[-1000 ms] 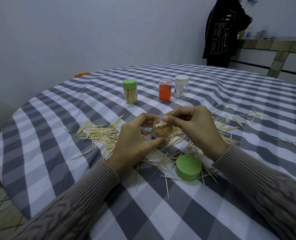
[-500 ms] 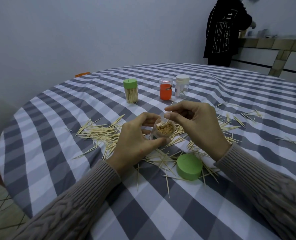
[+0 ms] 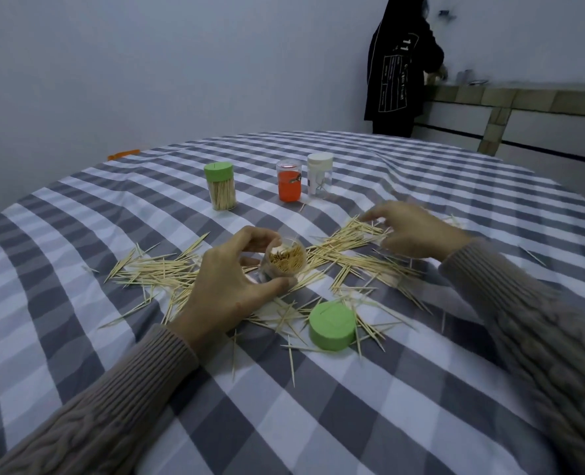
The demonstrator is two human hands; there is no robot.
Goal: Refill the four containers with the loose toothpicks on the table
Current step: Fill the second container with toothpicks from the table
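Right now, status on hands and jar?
Left hand grips open jar, part full. Right hand open over loose toothpicks. Green lid off. Nothing blocking.

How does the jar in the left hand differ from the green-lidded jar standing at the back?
The held jar is open, with its toothpick tips exposed; the back jar is closed by a green lid. The held jar is gripped by the left hand and tilted toward the camera; the back jar stands upright and alone on the tablecloth. A loose green lid lies near the held jar. Both are clear and hold toothpicks.
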